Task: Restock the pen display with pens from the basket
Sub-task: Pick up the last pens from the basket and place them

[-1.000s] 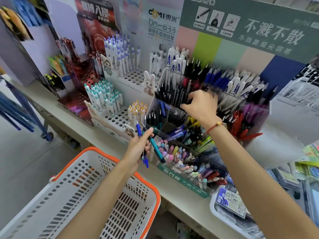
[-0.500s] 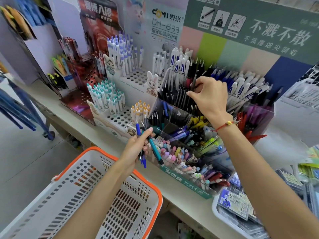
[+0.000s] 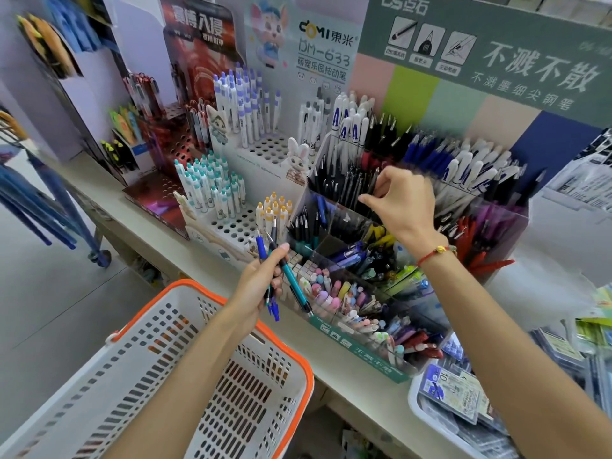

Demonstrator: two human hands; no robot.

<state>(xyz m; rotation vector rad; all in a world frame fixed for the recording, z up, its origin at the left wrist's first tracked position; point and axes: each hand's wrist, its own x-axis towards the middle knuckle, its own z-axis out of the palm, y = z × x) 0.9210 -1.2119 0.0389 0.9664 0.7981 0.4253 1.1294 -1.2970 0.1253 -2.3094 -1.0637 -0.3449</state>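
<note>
Head view:
- The left hand (image 3: 261,283) hangs above the near edge of the tabletop (image 3: 205,276), its fingers curled round a small bunch of pens (image 3: 276,273): a blue one, a teal one and a dark one, fanned out with their tips pointing up and down.
- The right hand (image 3: 402,200) reaches into the clear pen display (image 3: 496,223), over the compartment of black pens (image 3: 344,183) in the back row. Its thumb and forefinger are pinched together at the tops of those pens; motion blur hides whether a pen is actually between them.
- A red string bracelet (image 3: 433,255) sits on the right wrist.
- The basket (image 3: 185,376), white with an orange rim, is below the left forearm, in front of the tabletop. No pens can be made out in the part that shows.
- Left of the clear display stands a white stepped stand (image 3: 261,150) with rows of white pens capped in purple, teal and yellow.
- At the lower right a white tray (image 3: 427,412) holds packaged refills.
</note>
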